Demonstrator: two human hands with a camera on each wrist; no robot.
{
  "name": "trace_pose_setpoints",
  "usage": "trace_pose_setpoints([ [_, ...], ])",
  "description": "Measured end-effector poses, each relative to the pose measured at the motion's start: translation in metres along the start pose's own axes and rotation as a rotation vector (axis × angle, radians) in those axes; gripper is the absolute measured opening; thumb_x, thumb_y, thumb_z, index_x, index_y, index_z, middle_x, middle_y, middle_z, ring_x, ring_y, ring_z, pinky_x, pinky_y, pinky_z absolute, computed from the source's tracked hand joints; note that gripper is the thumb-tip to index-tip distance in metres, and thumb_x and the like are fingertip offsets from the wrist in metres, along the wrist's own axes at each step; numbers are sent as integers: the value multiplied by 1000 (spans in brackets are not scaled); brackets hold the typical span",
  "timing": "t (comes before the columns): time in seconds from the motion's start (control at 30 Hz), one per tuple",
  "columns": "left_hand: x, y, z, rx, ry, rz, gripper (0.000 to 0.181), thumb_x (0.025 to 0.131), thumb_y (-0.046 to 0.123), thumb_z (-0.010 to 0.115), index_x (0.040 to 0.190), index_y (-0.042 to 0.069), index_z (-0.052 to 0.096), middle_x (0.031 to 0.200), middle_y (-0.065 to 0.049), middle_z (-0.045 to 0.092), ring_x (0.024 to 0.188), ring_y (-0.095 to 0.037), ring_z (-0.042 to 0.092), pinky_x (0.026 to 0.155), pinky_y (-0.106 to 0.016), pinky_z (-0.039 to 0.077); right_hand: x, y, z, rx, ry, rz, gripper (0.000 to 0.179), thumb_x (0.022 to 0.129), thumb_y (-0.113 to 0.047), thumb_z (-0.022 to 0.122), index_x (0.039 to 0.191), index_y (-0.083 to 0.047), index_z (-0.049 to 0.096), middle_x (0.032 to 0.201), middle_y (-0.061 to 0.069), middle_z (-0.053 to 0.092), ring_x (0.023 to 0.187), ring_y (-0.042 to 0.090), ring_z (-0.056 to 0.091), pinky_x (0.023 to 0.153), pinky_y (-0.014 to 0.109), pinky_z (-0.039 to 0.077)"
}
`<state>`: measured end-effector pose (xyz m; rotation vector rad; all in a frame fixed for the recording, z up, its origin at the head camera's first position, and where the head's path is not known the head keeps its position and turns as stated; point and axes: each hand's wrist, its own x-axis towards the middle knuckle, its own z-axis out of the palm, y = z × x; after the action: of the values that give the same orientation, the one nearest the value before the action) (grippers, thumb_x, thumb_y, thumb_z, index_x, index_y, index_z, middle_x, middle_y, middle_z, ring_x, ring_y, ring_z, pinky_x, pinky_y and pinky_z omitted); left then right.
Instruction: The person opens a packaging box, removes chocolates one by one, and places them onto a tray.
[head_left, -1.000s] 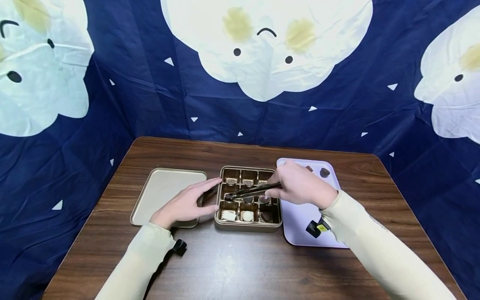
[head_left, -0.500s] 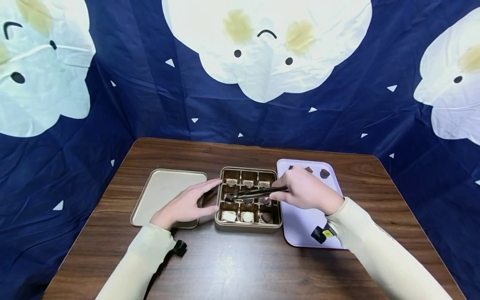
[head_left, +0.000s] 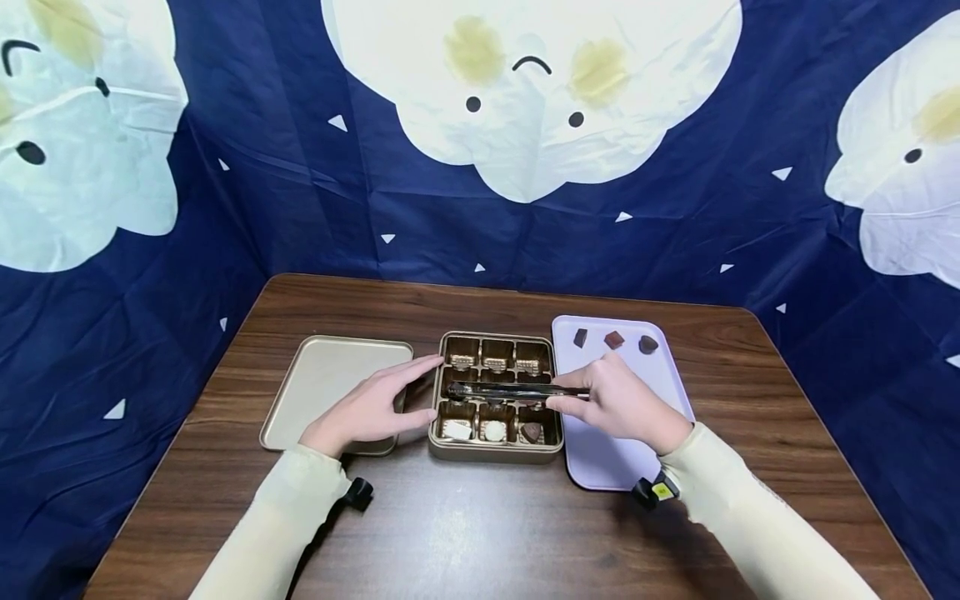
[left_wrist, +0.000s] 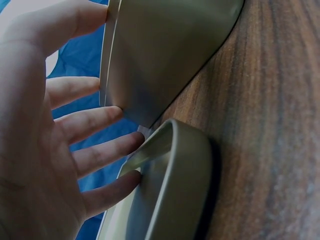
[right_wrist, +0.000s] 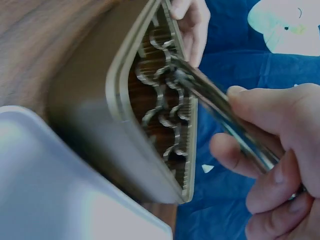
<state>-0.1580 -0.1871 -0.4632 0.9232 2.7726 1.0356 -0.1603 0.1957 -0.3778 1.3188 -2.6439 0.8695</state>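
My right hand grips metal tongs, which reach leftward across the middle row of a gold divided box. Their tips are over the left middle compartment; what lies beneath them is unclear. In the right wrist view the tongs slant into the box, between thumb and fingers. My left hand has its fingers spread, thumb and fingertips touching the box's left side. The front row holds a white chocolate bar piece, a round white chocolate and a dark chocolate. Tongs partly hide the middle row.
On the lilac tray at the right, a dark chocolate, a reddish-brown one and a rounded dark one lie along the back. A gold lid sits left of the box, partly under my left hand.
My right hand has shifted right and slightly toward me, so the tongs lie more level and the chocolates at the tray's back come into sight. My left hand stays in place.
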Motion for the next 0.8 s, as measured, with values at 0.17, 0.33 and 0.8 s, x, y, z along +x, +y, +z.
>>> trace_pose_setpoints([
  [0.17, 0, 0, 0, 4, -2, 4, 85, 94, 51, 74, 164, 18, 38, 167, -4, 41, 151, -31, 41, 123, -55, 35, -12, 8, 11, 15, 60, 13, 13, 92, -14, 82, 103, -8, 85, 84, -6, 78, 53, -8, 46, 45, 12, 39],
  [0.33, 1, -1, 0, 1, -7, 2, 85, 95, 51, 74, 165, 19, 38, 167, -3, 41, 152, -29, 41, 124, -54, 34, -21, 11, 19, 13, 111, 26, 16, 91, -16, 83, 105, -8, 85, 91, -1, 81, 58, -8, 55, 50, 13, 48],
  [0.8, 1, -2, 0, -10, 0, 19, 85, 95, 50, 74, 165, 17, 38, 166, -8, 42, 151, -32, 41, 123, -55, 35, -37, 13, 28, 56, 229, 54, 17, 89, -12, 84, 106, -9, 85, 94, 0, 81, 51, -8, 52, 52, 12, 49],
])
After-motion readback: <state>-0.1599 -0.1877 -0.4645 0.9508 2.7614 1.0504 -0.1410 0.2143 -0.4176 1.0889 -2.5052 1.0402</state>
